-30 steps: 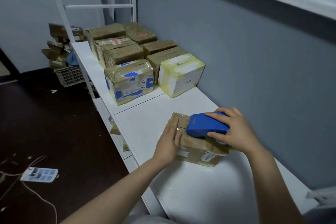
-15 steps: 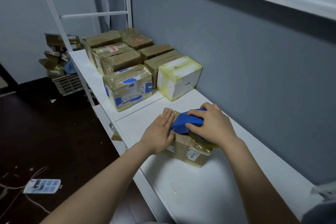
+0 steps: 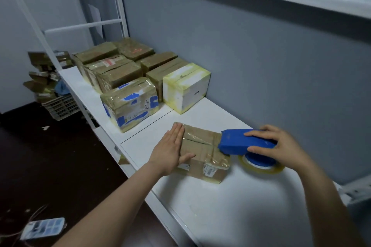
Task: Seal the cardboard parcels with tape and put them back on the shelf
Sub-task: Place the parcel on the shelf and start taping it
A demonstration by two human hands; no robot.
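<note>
The cardboard parcel (image 3: 202, 153) lies flat on the white shelf (image 3: 230, 202), long axis running left-right. Left hand (image 3: 172, 149) presses flat, fingers straight, on its left end. Right hand (image 3: 281, 146) grips the blue tape dispenser (image 3: 241, 142) at the parcel's right edge.

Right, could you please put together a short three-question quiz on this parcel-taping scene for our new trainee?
1. True or false: the left hand lies flat, fingers straight, on the parcel being sealed.
2. What does the right hand grip? A) scissors B) a tape dispenser C) a marker
3. Of the blue-patched parcel and the white box, which stands nearer the wall?

Key: 1 true; 2 B; 3 the white box.
</note>
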